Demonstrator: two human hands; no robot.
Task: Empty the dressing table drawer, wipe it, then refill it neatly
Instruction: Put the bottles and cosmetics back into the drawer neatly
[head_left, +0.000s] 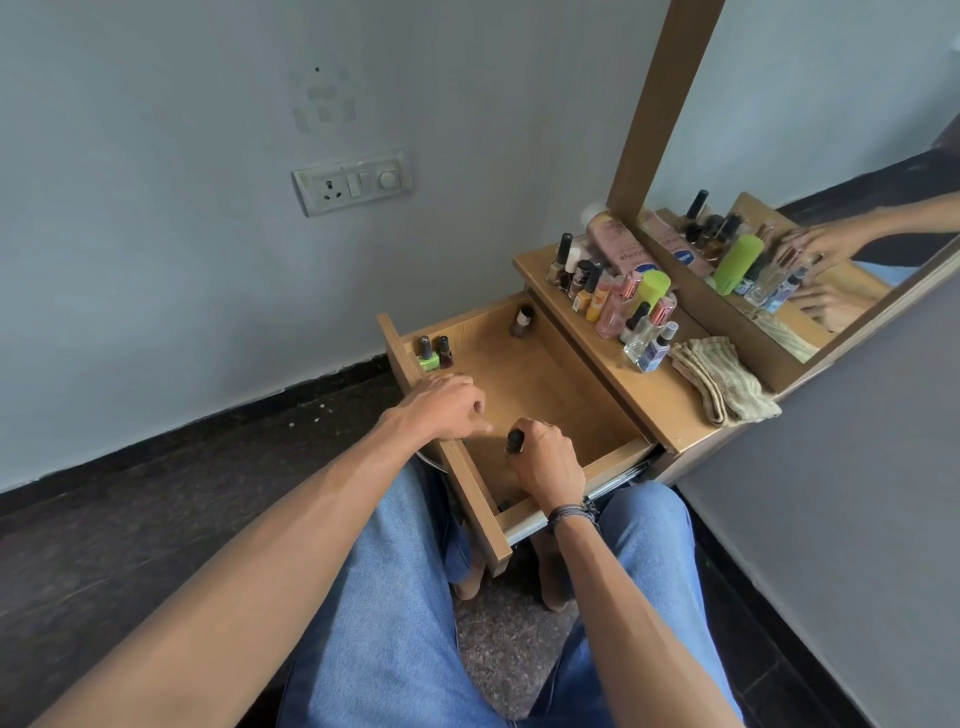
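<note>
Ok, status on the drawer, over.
Left hand rests on drawer front, holding nothing. Right hand grips dark bottle in drawer. Green polish, red polish, brown bottle stand inside; other bottles on tabletop by cloth. Nothing blocking.

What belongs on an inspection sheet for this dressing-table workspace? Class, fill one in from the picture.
Surface: wooden tabletop beside an open drawer, its floor mostly bare.
Job's things: green nail polish and dark red nail polish stand upright against the drawer front; a brown bottle stands in the corner by the table; a crowd of bottles and a folded cloth sit on the tabletop.
Clutter: nothing seen.
Hands: left hand rests on the drawer front, holding nothing; right hand grips a small dark-capped bottle over the drawer.
Cables: nothing seen; a switch plate is on the wall.
Surroundings: mirror, dark floor.
</note>
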